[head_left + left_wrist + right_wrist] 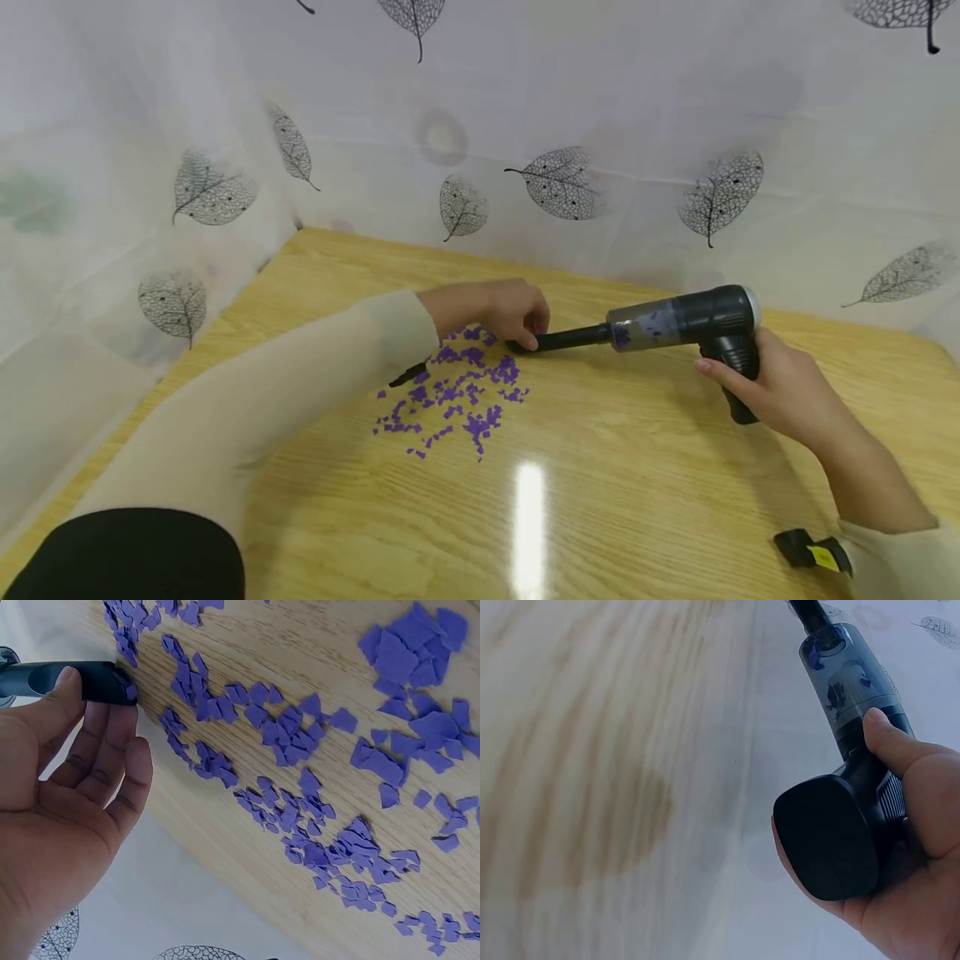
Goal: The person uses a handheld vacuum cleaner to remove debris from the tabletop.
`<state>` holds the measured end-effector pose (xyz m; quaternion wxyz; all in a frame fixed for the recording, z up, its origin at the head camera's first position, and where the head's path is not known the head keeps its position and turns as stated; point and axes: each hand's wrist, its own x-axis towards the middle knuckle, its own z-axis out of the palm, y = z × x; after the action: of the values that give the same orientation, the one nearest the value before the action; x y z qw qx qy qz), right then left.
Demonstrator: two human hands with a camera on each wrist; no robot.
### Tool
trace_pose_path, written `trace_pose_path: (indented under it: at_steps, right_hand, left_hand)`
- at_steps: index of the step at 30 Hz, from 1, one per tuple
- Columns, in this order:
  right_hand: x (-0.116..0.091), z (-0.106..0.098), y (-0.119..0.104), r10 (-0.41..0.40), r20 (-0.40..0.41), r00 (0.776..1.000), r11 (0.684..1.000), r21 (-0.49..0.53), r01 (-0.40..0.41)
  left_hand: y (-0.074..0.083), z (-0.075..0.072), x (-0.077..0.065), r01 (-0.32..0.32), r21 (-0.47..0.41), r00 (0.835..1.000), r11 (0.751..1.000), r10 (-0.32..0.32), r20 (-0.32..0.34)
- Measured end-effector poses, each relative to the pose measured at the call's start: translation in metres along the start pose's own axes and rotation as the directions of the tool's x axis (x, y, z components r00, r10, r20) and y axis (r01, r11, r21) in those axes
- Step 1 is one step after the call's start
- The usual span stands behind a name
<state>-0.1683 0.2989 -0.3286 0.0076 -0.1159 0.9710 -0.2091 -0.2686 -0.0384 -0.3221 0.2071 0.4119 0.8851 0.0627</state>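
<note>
My right hand (787, 387) holds the black handle of a handheld vacuum cleaner (716, 317), its fingers curled round it in the right wrist view. Purple bits show inside the vacuum's see-through dust cup (851, 675). At the other end, my left hand (513, 312) pinches the flat black nozzle (97, 682) between thumb and fingers. The nozzle's mouth is at the edge of scattered purple paper scraps (450, 392) on the wooden table, with a few scraps at its opening in the left wrist view. My left forearm hides part of the scraps.
The wooden table (637, 500) runs back to a pale curtain (360, 142) printed with dark leaves. Close to the right sleeve is a small black object (795, 547) with a yellow label. A dark slim piece (407, 375) shows beside the left sleeve.
</note>
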Motion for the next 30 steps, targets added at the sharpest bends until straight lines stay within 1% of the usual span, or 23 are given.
trace_pose_path:
  at_steps: [4,13,20,30]
  right_hand:
    - [-0.001,-0.001,0.001,0.001,0.006,1.0,1.0,-0.001,-0.001]
    - [0.002,-0.004,0.004,-0.03,-0.01,1.0,0.999,-0.015,0.03]
    - [0.001,-0.004,0.006,-0.029,0.008,1.0,0.999,-0.02,0.03]
    - [-0.002,-0.005,0.009,-0.054,0.006,0.999,0.998,-0.035,0.054]
  left_hand:
    - [0.003,0.0,-0.001,-0.005,0.005,1.0,1.0,0.004,0.009]
    - [0.007,-0.001,-0.004,-0.006,-0.032,1.0,0.999,0.006,0.017]
    - [0.013,0.001,-0.006,-0.015,-0.031,0.999,0.999,0.016,0.035]
    - [0.019,0.007,-0.007,-0.067,-0.011,0.997,0.998,0.068,0.045]
